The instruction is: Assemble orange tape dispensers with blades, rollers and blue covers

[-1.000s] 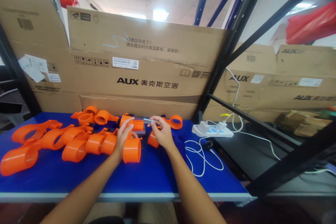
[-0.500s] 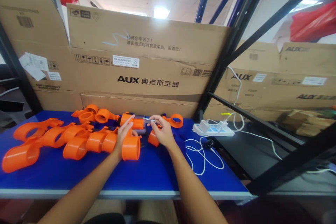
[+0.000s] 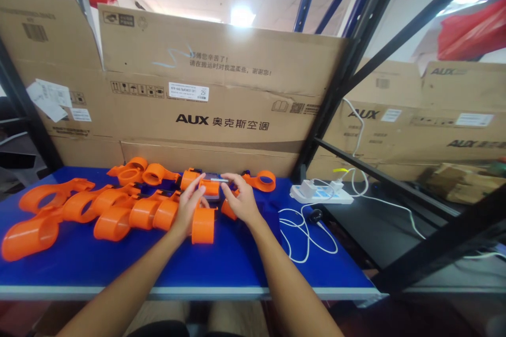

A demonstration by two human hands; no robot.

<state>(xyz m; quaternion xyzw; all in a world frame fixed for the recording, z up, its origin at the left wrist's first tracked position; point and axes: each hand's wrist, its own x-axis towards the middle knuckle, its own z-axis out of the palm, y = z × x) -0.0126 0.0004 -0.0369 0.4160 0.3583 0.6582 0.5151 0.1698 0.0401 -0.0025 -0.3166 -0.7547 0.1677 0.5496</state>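
My left hand point(image 3: 187, 210) is closed around an orange plastic part with a wide ring point(image 3: 203, 227) at its near end. Pinched in the fingers of my right hand point(image 3: 242, 201) is a thin, pale, flat tool point(image 3: 218, 179), its kind too small to make out. This tool lies across the far end of the orange part, and I cannot tell whether they touch. Just behind the hands is a small grey-rimmed tray point(image 3: 214, 199), mostly covered. Another orange ring piece point(image 3: 228, 209) rests beside my right hand, partly hidden by it.
Several orange ringed parts point(image 3: 113, 222) cover the left of the blue table point(image 3: 221, 268). One more point(image 3: 265, 181) lies at the back right. A white power strip point(image 3: 322, 195) and a looped cable point(image 3: 306, 253) lie to the right. Large cardboard point(image 3: 221, 142) stands behind.
The orange part in my left hand has turned, its ring shifting slightly right and its far end swinging nearer. The thin tool now lies over that end.
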